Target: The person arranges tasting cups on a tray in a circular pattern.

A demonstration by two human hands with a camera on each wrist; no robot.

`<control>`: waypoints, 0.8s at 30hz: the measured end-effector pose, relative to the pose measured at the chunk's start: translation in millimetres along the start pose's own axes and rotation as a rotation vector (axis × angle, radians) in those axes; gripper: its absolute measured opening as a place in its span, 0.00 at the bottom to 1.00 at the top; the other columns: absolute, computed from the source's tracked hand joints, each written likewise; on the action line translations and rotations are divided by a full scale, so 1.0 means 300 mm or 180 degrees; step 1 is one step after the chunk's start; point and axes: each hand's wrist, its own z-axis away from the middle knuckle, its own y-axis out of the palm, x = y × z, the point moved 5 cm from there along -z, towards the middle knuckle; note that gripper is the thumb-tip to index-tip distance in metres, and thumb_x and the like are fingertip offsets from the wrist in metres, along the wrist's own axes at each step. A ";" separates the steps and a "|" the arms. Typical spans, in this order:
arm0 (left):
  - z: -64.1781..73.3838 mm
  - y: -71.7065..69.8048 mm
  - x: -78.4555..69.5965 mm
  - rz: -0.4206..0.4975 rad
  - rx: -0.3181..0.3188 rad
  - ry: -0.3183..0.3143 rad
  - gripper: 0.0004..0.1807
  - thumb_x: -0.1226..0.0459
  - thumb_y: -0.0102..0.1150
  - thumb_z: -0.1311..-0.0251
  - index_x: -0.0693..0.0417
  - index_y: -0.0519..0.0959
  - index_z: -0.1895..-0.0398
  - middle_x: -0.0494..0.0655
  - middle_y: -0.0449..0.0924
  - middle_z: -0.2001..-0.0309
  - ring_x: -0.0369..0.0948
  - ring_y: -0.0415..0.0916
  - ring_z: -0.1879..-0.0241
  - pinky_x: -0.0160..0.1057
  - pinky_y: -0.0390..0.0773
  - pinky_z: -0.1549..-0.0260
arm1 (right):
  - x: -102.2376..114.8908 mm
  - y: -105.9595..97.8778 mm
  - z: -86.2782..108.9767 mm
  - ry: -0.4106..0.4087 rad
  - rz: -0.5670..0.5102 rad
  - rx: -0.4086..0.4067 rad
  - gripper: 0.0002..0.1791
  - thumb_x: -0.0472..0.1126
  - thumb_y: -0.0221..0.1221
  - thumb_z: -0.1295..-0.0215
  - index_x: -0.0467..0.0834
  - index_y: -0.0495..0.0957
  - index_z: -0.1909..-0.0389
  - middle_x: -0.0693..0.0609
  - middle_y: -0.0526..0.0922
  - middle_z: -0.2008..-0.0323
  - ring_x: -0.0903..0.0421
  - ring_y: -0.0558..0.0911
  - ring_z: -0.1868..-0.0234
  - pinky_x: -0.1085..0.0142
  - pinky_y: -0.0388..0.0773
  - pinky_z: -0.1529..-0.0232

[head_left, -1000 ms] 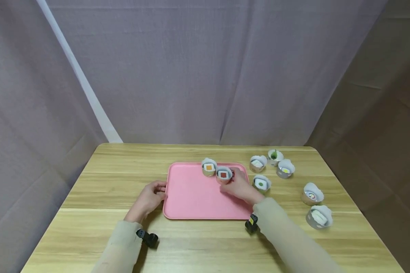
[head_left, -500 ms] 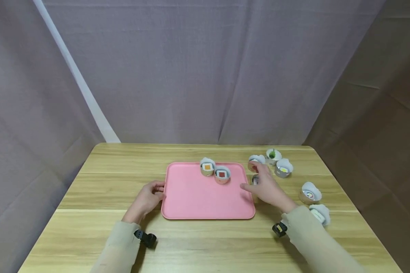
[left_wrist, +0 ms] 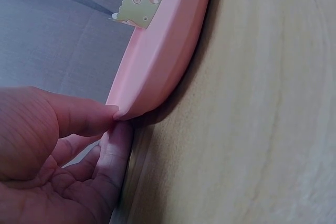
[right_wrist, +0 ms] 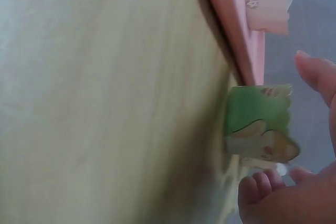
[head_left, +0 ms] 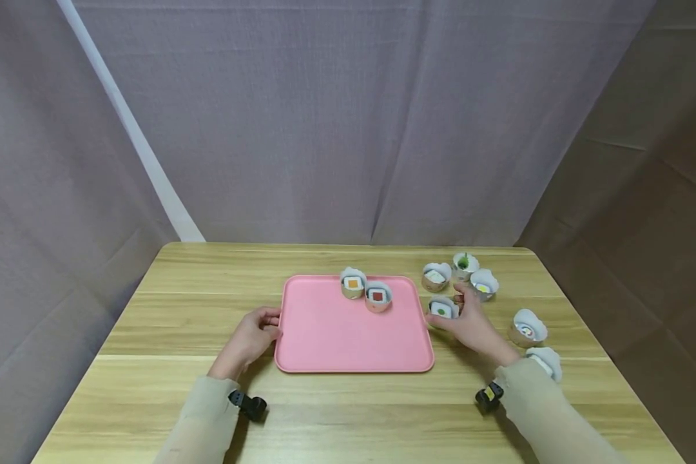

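My left hand (head_left: 252,336) pinches the left rim of a pink tray (head_left: 350,341). The left wrist view shows the thumb over the tray's edge and a finger below it. Two scalloped paper cups stand at the tray's back: one cup with an orange-centred white piece (head_left: 352,284) and one with a red-centred piece (head_left: 377,296). Just right of the tray is a green paper cup (right_wrist: 257,109), its white piece marked with a green dot. My right hand (head_left: 477,327) spreads around this cup, thumb on the near left side, fingers at the right; the thumb stands apart from it.
Behind the right hand stand several cups: one with a white piece (head_left: 436,277), one with a green sprig (head_left: 464,265), one with a yellow-centred piece (head_left: 484,284). A swirl-patterned piece's cup (head_left: 528,327) stands farther right; another cup (head_left: 545,363) is partly behind the right sleeve.
The right hand let go of the cup with the red-centred piece on the tray, then moved right to the green cup. The left hand stays on the tray rim.
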 end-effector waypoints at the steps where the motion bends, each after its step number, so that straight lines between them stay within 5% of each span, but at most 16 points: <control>1: 0.001 0.000 0.000 0.0010 -0.0002 -0.0001 0.21 0.78 0.56 0.42 0.64 0.74 0.43 0.56 0.76 0.57 0.45 0.75 0.61 0.38 0.78 0.63 | -0.009 0.003 0.000 0.0043 -0.0075 0.0029 0.58 0.52 0.70 0.46 0.35 0.42 0.27 0.28 0.56 0.38 0.36 0.61 0.38 0.44 0.62 0.39; 12: 0.001 -0.003 0.006 0.0026 -0.0020 -0.0068 0.22 0.77 0.56 0.41 0.62 0.74 0.43 0.55 0.76 0.57 0.46 0.75 0.61 0.37 0.77 0.64 | -0.071 0.046 -0.004 0.0215 -0.0439 0.0145 0.51 0.40 0.70 0.46 0.31 0.46 0.31 0.30 0.64 0.41 0.39 0.67 0.40 0.49 0.61 0.38; 24: 0.003 0.001 0.002 0.0177 0.0033 -0.0006 0.22 0.78 0.54 0.40 0.65 0.73 0.41 0.57 0.76 0.55 0.46 0.75 0.60 0.40 0.79 0.63 | -0.082 0.065 -0.014 0.0460 -0.0478 0.0284 0.43 0.40 0.66 0.42 0.33 0.51 0.33 0.35 0.63 0.39 0.41 0.64 0.38 0.47 0.58 0.37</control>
